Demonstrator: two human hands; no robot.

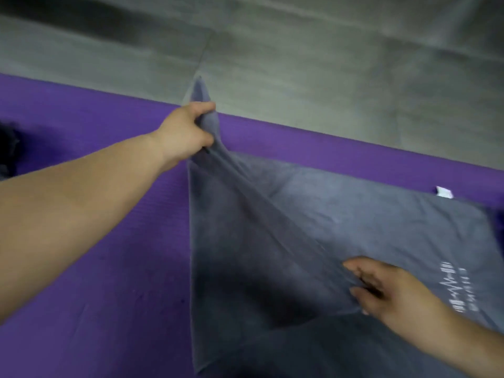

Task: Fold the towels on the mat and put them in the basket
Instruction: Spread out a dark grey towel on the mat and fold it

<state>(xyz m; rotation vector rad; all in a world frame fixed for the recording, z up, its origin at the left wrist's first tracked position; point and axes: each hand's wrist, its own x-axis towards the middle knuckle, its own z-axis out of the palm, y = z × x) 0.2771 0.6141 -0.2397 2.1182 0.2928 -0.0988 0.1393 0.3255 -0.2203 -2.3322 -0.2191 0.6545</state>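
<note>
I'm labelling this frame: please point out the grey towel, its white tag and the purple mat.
grey towel point(354, 214), head view, flat middle part.
white tag point(444, 192), head view, tag's middle at the towel's far edge.
purple mat point(122, 309), head view, bare stretch left of towel.

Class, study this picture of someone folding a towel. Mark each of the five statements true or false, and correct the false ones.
1. The left hand grips a raised corner of the grey towel. True.
2. The mat under the towel is green. False: it is purple.
3. The right hand pinches the towel. True.
4. The towel is plain, with no print. False: white print shows near the right hand.
5. The floor beyond the mat is wooden. False: it is grey, like concrete.
</note>
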